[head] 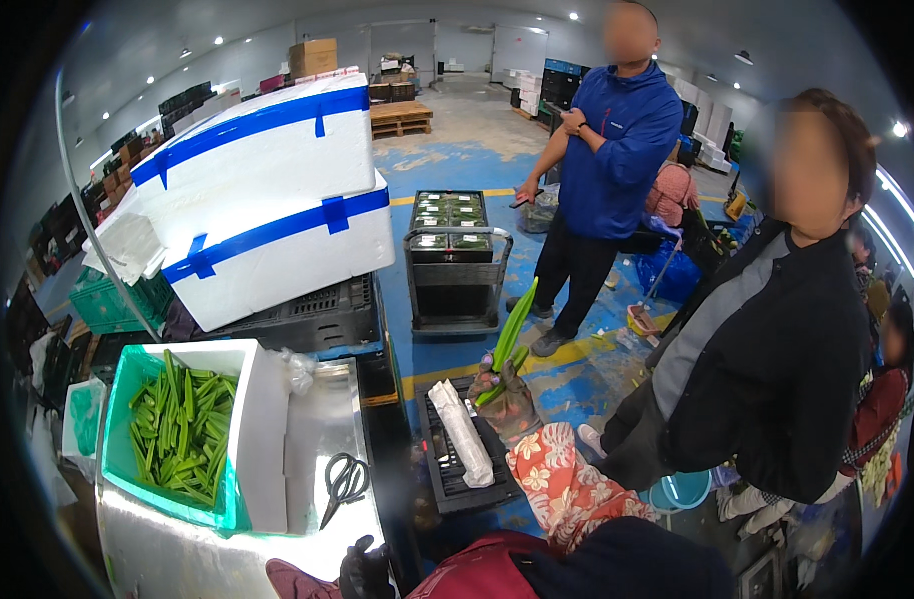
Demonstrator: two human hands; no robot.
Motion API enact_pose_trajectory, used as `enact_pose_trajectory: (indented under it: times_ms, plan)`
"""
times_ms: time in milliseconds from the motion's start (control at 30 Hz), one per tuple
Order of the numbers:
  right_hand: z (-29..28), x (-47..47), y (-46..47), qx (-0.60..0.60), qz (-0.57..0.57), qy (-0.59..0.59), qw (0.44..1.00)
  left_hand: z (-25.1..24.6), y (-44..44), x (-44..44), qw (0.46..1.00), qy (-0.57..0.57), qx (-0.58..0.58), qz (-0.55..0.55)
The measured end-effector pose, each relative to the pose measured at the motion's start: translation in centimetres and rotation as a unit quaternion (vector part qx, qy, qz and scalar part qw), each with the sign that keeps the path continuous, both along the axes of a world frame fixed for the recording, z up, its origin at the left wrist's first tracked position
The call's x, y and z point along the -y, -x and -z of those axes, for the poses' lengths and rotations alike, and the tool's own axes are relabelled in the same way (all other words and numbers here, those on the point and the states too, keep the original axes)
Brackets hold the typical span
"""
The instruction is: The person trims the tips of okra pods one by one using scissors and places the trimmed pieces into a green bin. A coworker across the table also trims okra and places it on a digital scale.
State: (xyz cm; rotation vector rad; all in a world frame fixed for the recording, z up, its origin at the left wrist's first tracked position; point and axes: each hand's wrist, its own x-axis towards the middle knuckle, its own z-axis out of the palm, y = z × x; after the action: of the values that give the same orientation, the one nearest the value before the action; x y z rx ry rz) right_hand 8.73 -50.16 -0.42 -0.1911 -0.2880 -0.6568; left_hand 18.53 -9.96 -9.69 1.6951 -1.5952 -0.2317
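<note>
My right hand (508, 397), in a worn, stained glove below a red floral sleeve, holds several green okra pods (515, 322), the longest pointing up. It is above a black plastic crate (464, 498), beside a white wrapped roll (461, 434). My left hand (365, 565), in a dark glove, is at the bottom edge near the metal table (322, 419); its fingers are partly hidden. Black-handled scissors (343, 483) lie on that table. To their left, a white foam box (266, 442) with a green liner holds many okra pods (184, 427).
Large foam boxes (277, 202) with blue tape are stacked behind the table. A cart (457, 277) carries packed trays. A person in blue (614, 150) stands beyond, and another in a black jacket (771, 337) stands close at right. A blue tub (680, 492) is below.
</note>
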Motion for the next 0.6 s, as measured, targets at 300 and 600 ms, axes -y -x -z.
enact_pose_trajectory:
  times_ms: [300, 600]
  plan:
    - [-0.5, -6.8, -3.6, -0.211, -0.2, 0.117, 0.949, -6.9, 4.8, 0.5, 0.954, 0.053, -0.105, -0.277]
    - [-5.8, -17.1, -13.0, -0.221, -0.437, 0.237, 0.839, -13.2, 8.1, -1.3, 0.88, 0.079, -0.292, -0.366]
